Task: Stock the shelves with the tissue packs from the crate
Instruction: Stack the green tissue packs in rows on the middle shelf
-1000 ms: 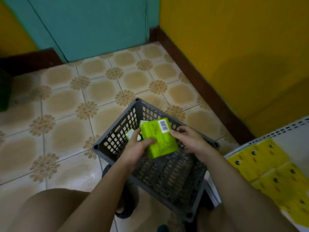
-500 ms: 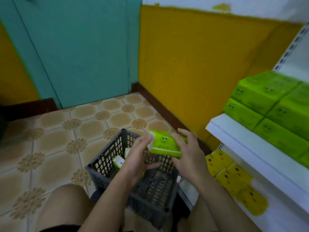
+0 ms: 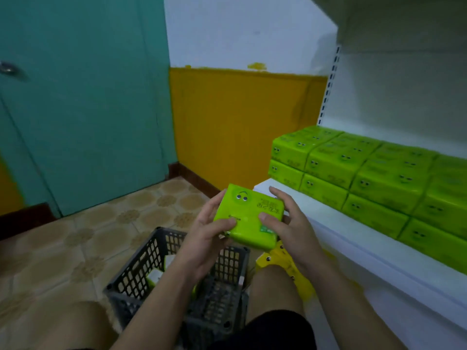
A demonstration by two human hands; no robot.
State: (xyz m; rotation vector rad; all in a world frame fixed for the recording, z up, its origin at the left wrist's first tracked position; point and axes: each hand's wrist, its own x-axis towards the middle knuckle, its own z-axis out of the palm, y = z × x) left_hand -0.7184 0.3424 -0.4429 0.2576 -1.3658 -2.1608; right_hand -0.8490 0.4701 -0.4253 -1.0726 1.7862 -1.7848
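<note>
The person holds one green tissue pack (image 3: 249,218) in both hands, face side up, its printed eyes towards the far edge. The left hand (image 3: 206,239) grasps the pack's left side, thumb pressed on top, the other fingers (image 3: 214,204) curled along the far-left edge. The right hand (image 3: 290,224) grasps the right side the same way, thumb on top and fingers (image 3: 280,195) wrapped over the far-right corner.

Directly below the left fingers sits the grey crate (image 3: 134,279) on the tiled floor (image 3: 63,248), with a few remaining packs (image 3: 156,275) inside. Just right of the right fingers runs the white shelf (image 3: 341,238); beyond them, further right, stacked green packs (image 3: 366,178) stand two high in rows. Beneath the right fingers, yellow packs (image 3: 285,263) lie on a lower level. The held pack is above the crate's far-right corner, close to the shelf's front edge but not touching it.
</note>
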